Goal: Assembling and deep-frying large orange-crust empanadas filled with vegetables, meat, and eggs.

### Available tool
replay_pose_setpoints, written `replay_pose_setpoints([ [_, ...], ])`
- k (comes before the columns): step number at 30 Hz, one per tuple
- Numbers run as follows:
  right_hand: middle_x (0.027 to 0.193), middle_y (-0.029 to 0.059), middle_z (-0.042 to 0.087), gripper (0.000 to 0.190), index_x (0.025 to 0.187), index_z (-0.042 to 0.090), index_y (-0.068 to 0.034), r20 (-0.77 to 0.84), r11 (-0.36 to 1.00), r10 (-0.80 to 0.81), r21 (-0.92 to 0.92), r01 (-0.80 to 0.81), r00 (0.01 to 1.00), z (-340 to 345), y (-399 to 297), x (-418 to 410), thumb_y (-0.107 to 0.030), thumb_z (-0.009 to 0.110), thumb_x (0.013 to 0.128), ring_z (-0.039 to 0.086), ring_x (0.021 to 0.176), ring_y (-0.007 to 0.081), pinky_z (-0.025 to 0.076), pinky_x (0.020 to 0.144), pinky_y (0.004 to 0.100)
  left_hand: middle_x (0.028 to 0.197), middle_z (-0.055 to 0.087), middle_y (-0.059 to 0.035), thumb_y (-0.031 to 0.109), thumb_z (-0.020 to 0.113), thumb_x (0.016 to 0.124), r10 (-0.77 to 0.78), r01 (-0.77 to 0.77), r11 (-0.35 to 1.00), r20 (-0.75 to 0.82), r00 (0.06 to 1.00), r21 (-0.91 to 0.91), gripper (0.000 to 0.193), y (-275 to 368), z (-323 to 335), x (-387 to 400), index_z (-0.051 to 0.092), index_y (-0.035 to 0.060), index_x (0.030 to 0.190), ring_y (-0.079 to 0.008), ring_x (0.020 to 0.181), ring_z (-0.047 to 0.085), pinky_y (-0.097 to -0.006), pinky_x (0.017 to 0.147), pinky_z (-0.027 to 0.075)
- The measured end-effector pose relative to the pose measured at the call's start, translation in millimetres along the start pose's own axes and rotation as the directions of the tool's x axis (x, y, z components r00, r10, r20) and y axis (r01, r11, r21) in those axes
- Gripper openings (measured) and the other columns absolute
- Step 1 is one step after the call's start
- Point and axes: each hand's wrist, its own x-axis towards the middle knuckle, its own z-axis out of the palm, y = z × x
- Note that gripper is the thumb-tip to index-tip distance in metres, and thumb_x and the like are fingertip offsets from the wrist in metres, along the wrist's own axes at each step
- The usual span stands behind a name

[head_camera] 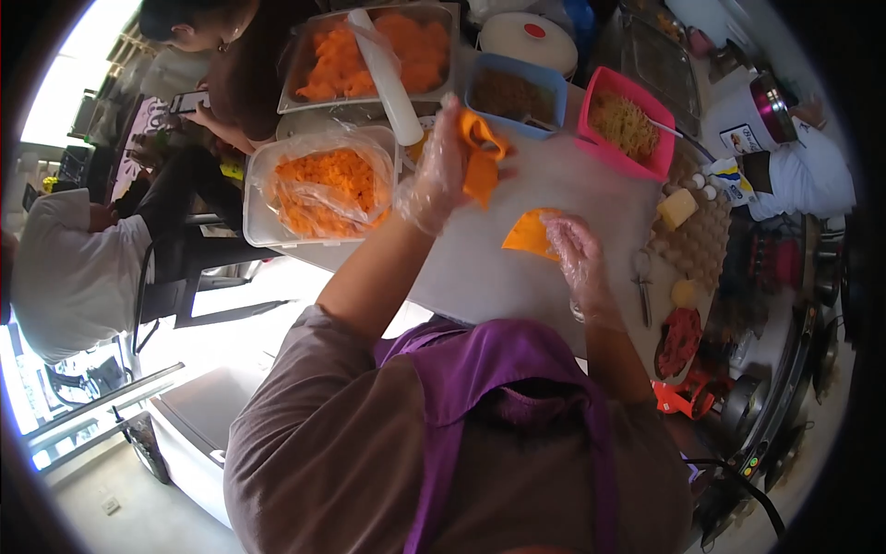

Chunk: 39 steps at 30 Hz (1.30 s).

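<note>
My left hand [437, 170], in a clear plastic glove, is raised over the table. A soft, folded orange dough sheet [482, 163] hangs curled in its grasp, with fingertips showing blurred beyond it. My right hand [578, 256], gloved the same way, pinches the right edge of a second flat orange sheet [527, 231] at the grey tabletop [464, 277]. Left of my left hand is a clear plastic tub [252, 201] of chopped orange filling [329, 183], partly covered by plastic film. A white roll of plastic film [387, 79] leans across a steel tray [294, 104] of orange dough [408, 52].
At the back stand a blue container [519, 124] of brown filling and a pink bowl [592, 149] of shredded food. On the right are an egg tray [699, 242], a yellow block [677, 209] and a metal utensil [644, 287]. A person [242, 69] holds a phone [190, 102] at left.
</note>
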Motion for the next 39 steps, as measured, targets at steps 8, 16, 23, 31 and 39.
replay_pose_setpoints([
  [8,0.083,-0.0008,0.056,0.014,0.096,0.063,-0.004,0.049,0.975,-0.102,-0.192,0.109,0.994,-14.8,44.0,-16.7,-0.018,0.058,0.094,0.049,0.066,0.0059,0.041,0.057,0.022,0.089,0.056,-0.006,0.026,0.065,0.084,0.666,-0.602,0.667,0.011,0.746,0.438,0.024,82.6,9.4,92.9,0.058,0.0048,0.092,-0.0153,0.076,0.055,-0.0308,0.069,0.05],
  [16,0.081,0.0025,0.058,0.019,0.098,0.064,-0.003,-0.013,0.907,-0.218,-0.373,0.197,0.976,-50.1,81.0,-31.2,-0.02,0.058,0.093,0.052,0.066,0.0096,0.043,0.058,0.0248,0.116,0.055,-0.0121,0.028,0.066,0.08,0.666,0.191,-0.617,0.377,0.644,0.764,0.036,93.3,-52.3,124.5,0.062,0.0095,0.11,-0.029,0.112,0.048,-0.0396,0.093,0.042],
  [23,0.095,0.0098,0.06,0.031,0.104,0.064,-0.001,-0.32,0.939,0.161,-0.243,-0.245,0.934,-109.3,98.8,-45.2,-0.028,0.062,0.089,0.058,0.079,0.0161,0.048,0.067,0.0294,0.118,0.056,-0.0153,0.02,0.066,0.081,0.506,-0.423,-0.559,0.697,0.508,0.714,0.031,33.5,30.8,69.3,0.061,0.0054,0.108,-0.0333,0.116,0.049,-0.0383,0.098,0.04],
  [31,0.106,0.0161,0.058,0.039,0.112,0.061,-0.003,-0.15,0.742,-0.034,-0.666,-0.076,0.988,-125.7,120.9,-52.0,-0.018,0.07,0.077,0.057,0.095,0.0292,0.047,0.084,0.0363,0.116,0.058,-0.0132,0.025,0.069,0.081,-0.025,-0.285,-0.229,0.287,0.958,0.931,0.038,-123.0,-57.4,-12.0,0.059,0.0135,0.116,-0.0318,0.111,0.055,-0.0394,0.097,0.042],
  [39,0.103,0.0123,0.06,0.029,0.105,0.062,-0.005,-0.002,0.569,-0.279,-0.806,0.164,0.96,-119.9,131.0,-44.4,-0.011,0.068,0.076,0.057,0.097,0.0306,0.047,0.085,0.0384,0.109,0.061,-0.0077,0.017,0.071,0.075,0.098,-0.294,-0.445,0.372,0.923,0.846,0.039,-159.3,-112.8,-11.3,0.06,0.0142,0.112,-0.0282,0.105,0.056,-0.0426,0.088,0.044],
])
